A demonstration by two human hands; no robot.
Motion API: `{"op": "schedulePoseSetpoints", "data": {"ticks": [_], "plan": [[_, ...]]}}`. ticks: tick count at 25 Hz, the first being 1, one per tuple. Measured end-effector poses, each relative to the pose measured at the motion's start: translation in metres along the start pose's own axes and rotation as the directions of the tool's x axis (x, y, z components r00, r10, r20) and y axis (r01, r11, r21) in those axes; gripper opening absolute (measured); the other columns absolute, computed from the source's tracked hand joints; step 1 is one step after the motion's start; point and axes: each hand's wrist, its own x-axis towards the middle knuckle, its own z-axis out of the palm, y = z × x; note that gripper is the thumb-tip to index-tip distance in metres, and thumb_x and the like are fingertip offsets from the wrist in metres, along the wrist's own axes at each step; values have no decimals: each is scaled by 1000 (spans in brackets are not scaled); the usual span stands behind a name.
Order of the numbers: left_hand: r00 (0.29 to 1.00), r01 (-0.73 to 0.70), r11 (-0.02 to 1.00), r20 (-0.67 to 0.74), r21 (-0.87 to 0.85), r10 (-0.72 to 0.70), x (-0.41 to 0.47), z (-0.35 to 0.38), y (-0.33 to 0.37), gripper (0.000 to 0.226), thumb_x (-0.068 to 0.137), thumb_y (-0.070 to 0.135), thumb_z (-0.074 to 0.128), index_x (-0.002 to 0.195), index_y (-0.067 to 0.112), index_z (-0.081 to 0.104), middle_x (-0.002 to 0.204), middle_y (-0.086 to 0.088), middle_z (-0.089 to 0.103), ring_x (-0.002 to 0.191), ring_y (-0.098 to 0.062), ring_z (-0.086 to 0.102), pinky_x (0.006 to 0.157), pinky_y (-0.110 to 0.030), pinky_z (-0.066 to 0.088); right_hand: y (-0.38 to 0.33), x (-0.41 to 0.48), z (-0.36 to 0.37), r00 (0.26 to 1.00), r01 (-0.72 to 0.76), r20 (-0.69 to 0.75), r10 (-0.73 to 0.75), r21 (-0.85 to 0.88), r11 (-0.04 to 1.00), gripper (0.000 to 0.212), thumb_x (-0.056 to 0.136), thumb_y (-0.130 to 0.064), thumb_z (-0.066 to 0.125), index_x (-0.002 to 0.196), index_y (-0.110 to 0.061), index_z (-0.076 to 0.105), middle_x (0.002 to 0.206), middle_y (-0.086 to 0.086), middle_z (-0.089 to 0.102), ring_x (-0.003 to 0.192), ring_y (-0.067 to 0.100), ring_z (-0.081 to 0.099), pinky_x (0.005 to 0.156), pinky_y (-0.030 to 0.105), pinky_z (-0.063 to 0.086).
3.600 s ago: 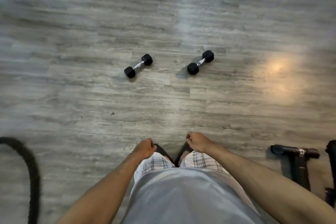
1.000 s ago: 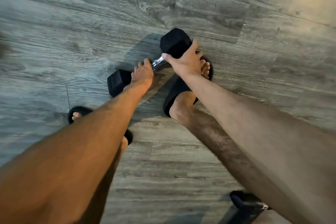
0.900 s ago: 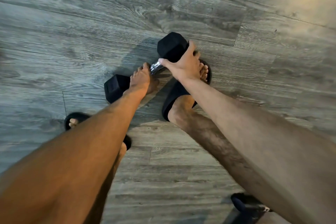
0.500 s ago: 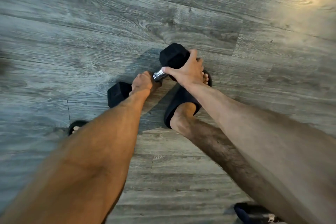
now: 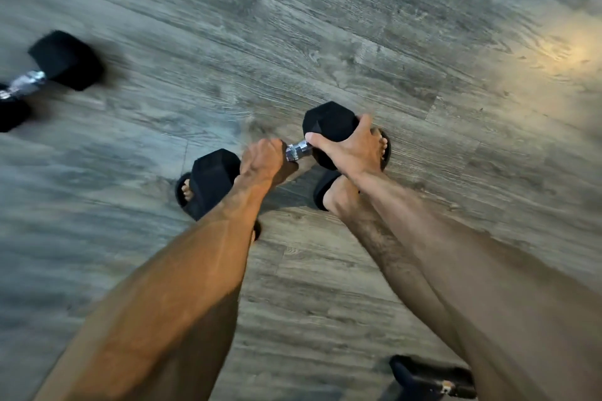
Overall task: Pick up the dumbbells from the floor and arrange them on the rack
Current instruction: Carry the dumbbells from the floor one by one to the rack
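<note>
I can't read any words or numbers here. The held dumbbell (image 5: 295,151) shows only plain black ends and a shiny bar. The other dumbbell (image 5: 24,83), at nine o'clock, is too blurry to read. The black thing (image 5: 430,378) at five o'clock has a tiny spot I can't make out.

bare arms (image 5: 202,270), bare legs (image 5: 384,254), blk slides (image 5: 324,187)
</note>
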Motion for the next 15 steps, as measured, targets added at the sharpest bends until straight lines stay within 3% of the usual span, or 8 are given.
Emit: {"op": "schedulePoseSetpoints", "data": {"ticks": [5, 11, 15], "plan": [[999, 44, 985, 5, -165, -43, -151, -79, -25, 25, 83, 31, 64, 94, 9, 66, 80, -12, 62, 69, -30, 56, 61, -32, 39, -62, -141, -31, 992, 122, -1, -124, -176, 977, 97, 49, -78, 73, 121, -25, 35, 129, 6, 45, 122, 29, 45, 90, 50, 49], [985, 117, 925, -79, -362, -156, -318, -152, -74, 31, 85, 31, 65, 101, 4, 69, 100, -22, 69, 94, -40, 65, 72, -39, 46, -138, -310, -55, 952, 305, 95, -291, -339, 890, 102, 50, -82, 70, 126, -24, 35, 133, 7, 44, 125, 29, 45, 92, 48, 47], [961, 161, 840, -110, -519, -252, -416, -190, -118, 25, 78, 31, 67, 90, 9, 65, 84, -12, 67, 75, -31, 63, 62, -33, 43, -187, -414, -50, 888, 459, 187, -420, -409, 788, 105, 55, -78, 72, 131, -15, 35, 135, 11, 48, 120, 32, 52, 94, 46, 49]]}}
